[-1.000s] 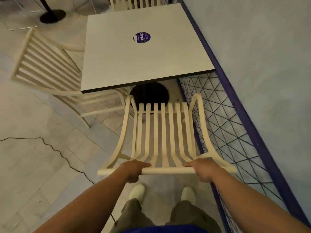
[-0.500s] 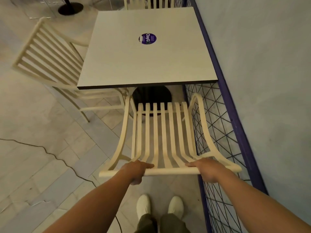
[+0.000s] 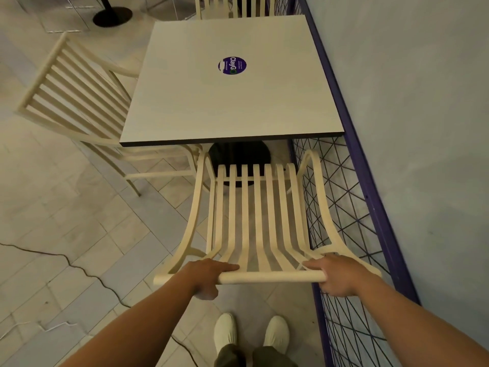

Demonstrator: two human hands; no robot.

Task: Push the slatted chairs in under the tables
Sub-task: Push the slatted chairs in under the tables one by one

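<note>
Likely light and stiff, the slatted chair (image 3: 258,207) steers best from its top rail (image 3: 270,277), which the left hand (image 3: 207,276) and right hand (image 3: 337,274) clasp, fingers curled round it.

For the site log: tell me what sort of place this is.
Probably a cafe or food-court seating area: a square pedestal table with a round ClayGo sticker, a cream slatted chair facing it among matching ones, and a purple wire-mesh barrier along the wall.

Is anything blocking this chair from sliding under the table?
Nothing visible blocks the cream slatted chair yet. The black round table base sits straight ahead under the pale square table, and may stop it.
</note>
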